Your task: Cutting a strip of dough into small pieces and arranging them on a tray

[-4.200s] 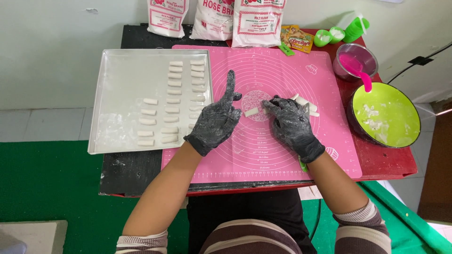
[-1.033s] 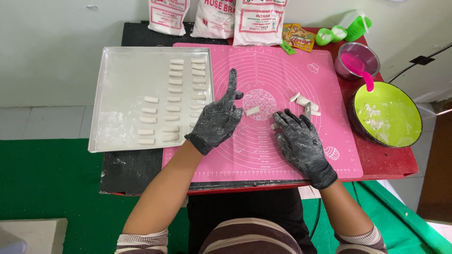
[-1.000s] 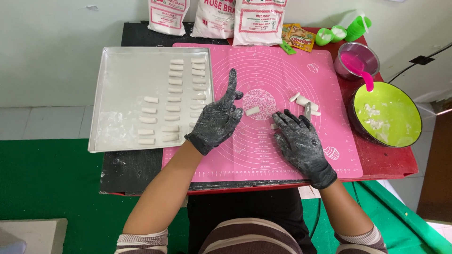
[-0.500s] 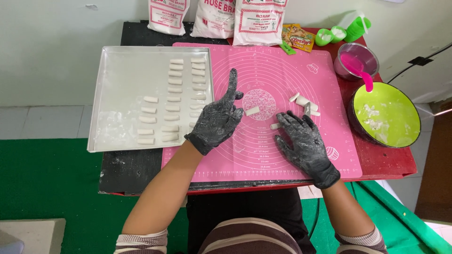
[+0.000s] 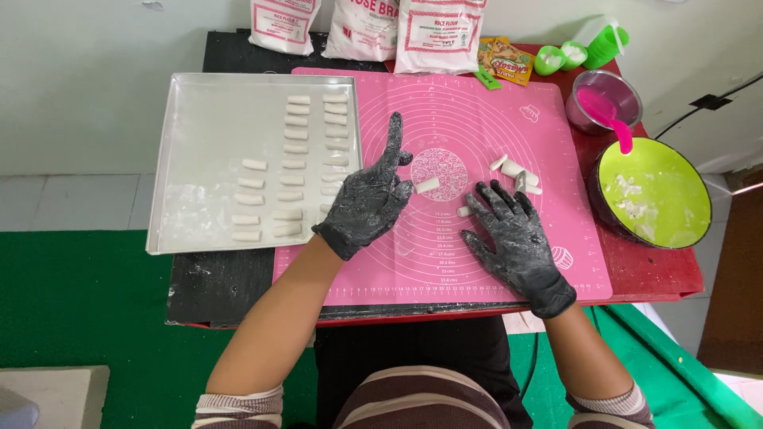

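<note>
Both hands wear black, flour-dusted gloves over a pink silicone mat [image 5: 477, 119]. My left hand [image 5: 369, 195] rests near the mat's left side, index finger pointing up, thumb beside a small white dough piece [image 5: 427, 185]; it holds nothing. My right hand [image 5: 513, 234] lies flat on the mat with fingers spread, and a small dough piece [image 5: 464, 211] sits just off its fingertips. Several more cut dough pieces [image 5: 515, 172] lie beyond that hand. A metal baking tray [image 5: 207, 151] at left carries rows of shaped dough sticks [image 5: 294, 163].
Three white flour bags [image 5: 366, 24] and a yellow packet [image 5: 505, 59] stand along the far edge. At right are a green bowl [image 5: 656, 191] with dough scraps, a metal bowl with a pink spatula [image 5: 608, 107], and green cups [image 5: 560, 56]. The floor is green.
My right hand has drawn back from the dough pieces toward me and flattened on the mat, fingers spread. The left hand has stayed put.
</note>
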